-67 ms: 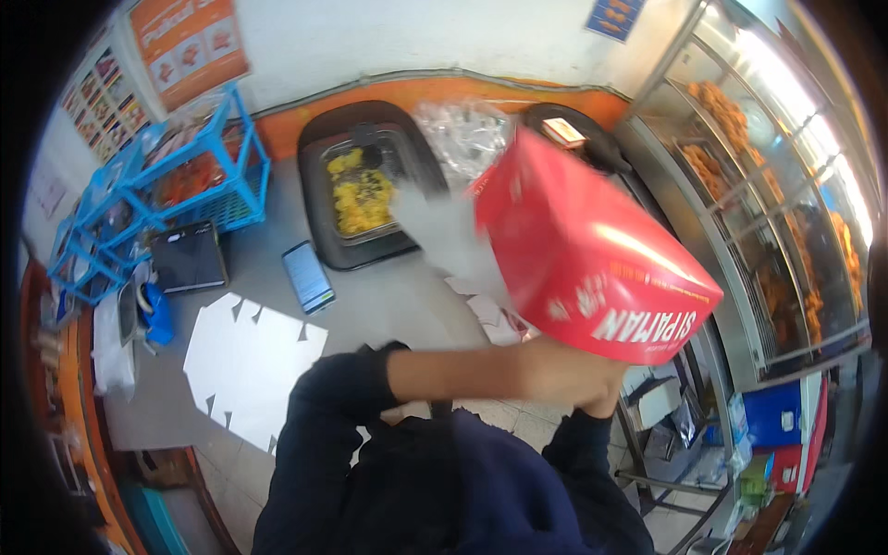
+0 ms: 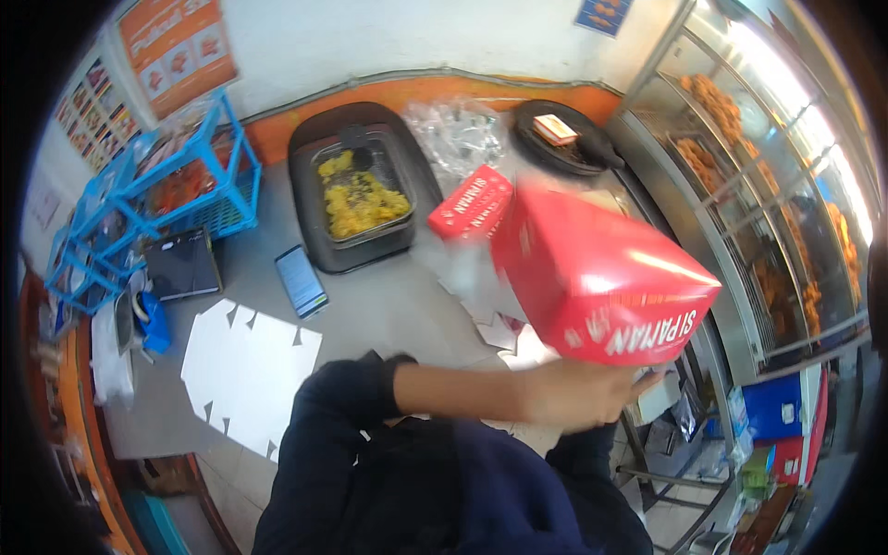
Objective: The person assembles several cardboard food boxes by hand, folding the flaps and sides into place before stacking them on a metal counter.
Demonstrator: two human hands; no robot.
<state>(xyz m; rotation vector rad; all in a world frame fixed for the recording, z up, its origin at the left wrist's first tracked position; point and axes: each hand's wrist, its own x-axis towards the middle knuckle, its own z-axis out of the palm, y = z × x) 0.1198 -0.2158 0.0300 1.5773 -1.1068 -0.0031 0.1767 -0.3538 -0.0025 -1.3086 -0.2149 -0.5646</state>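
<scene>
Glass display case (image 2: 740, 185) along the right, full of fried pieces. Grey counter (image 2: 388, 305) across the middle. Blue wire racks (image 2: 185, 185) at the left by the wall. Dark fryer (image 2: 356, 185) at the back, yellow food in its pan. Big red box (image 2: 601, 277) held up in the air over the counter's right end, blurred, tilted, underside resting on the left hand (image 2: 578, 393). Left hand cupped under the box's lower edge, fingers curled up against it, dark sleeve pushed back from the forearm. Right hand mostly hidden beneath the left arm; open or closed, cannot tell. White flat cut-out cardboard (image 2: 245, 370) lying on the counter's near left. Crumpled clear plastic bags (image 2: 458, 134) behind. Smaller red box (image 2: 470, 205) on the counter just right of the fryer. Round black tray (image 2: 564, 139) at the back right. Phone (image 2: 301, 280) flat on the counter, just in front of the fryer.
</scene>
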